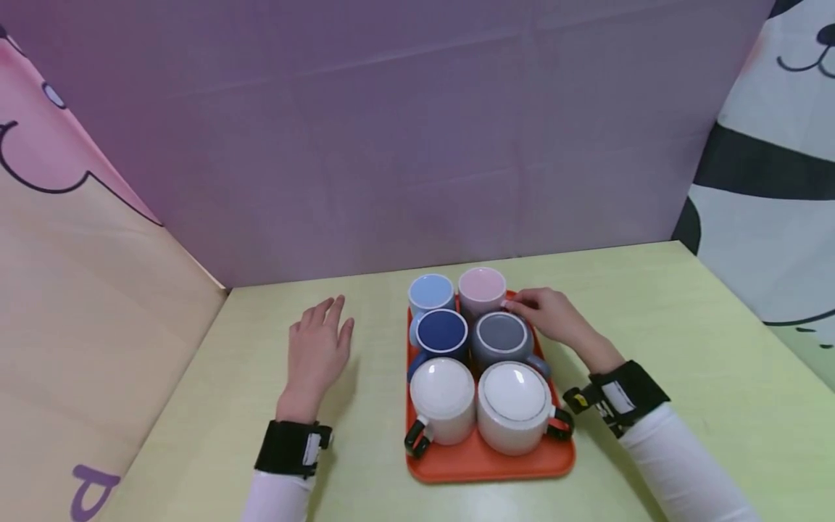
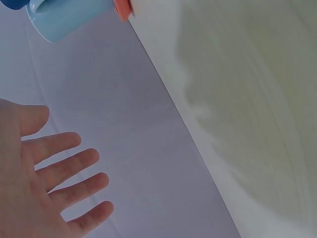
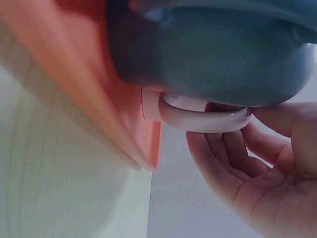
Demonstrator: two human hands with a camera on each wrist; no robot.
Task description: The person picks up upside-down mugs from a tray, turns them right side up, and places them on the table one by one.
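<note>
Right hand at the pink mug's handle; left hand flat and idle on the table.

The right hand's curled fingers touch and partly wrap the pale handle of the pink mug, which stands upright just left of the fingertips, in the far right corner of the orange tray. The grey mug sits directly beside that hand on its near left, and the light blue mug and the dark blue mug lie further left. Two white mugs stand nearer the wrist. The left hand rests released, fingers spread, well left of the tray, holding nothing.
</note>
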